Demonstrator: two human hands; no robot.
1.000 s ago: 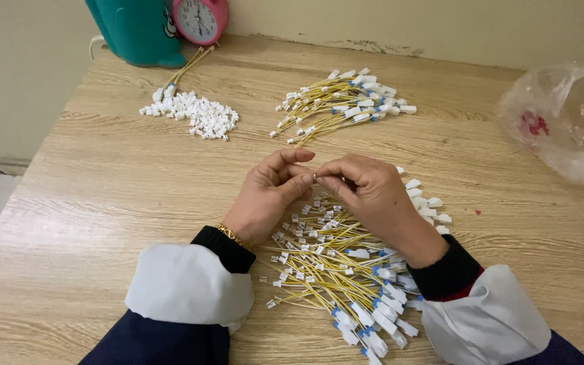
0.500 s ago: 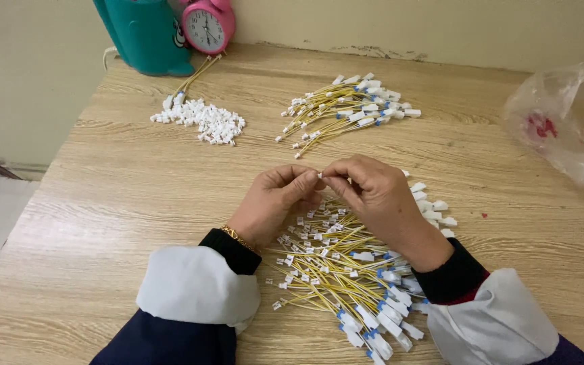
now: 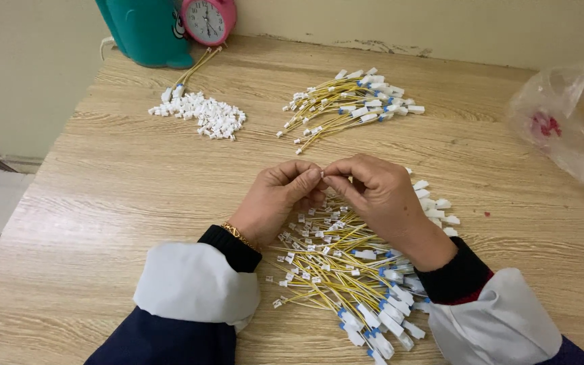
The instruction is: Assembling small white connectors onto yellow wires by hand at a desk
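One head-worn camera looks steeply down and forward across the wooden desk (image 3: 103, 203). It sits close above the work, facing the far wall (image 3: 441, 27).

near centre: both hands (image 3: 322, 196) meet over the near wire bundle (image 3: 346, 270), which fills the counter (image 3: 123, 196) below them
left: bare wood, wide free lane
far left: white connector pile (image 3: 201, 115), teal container (image 3: 147, 30), pink clock (image 3: 209, 19) block the back edge
far middle: second wire bundle (image 3: 349, 108)
right: plastic bag (image 3: 572, 122); open strip between it and the hands
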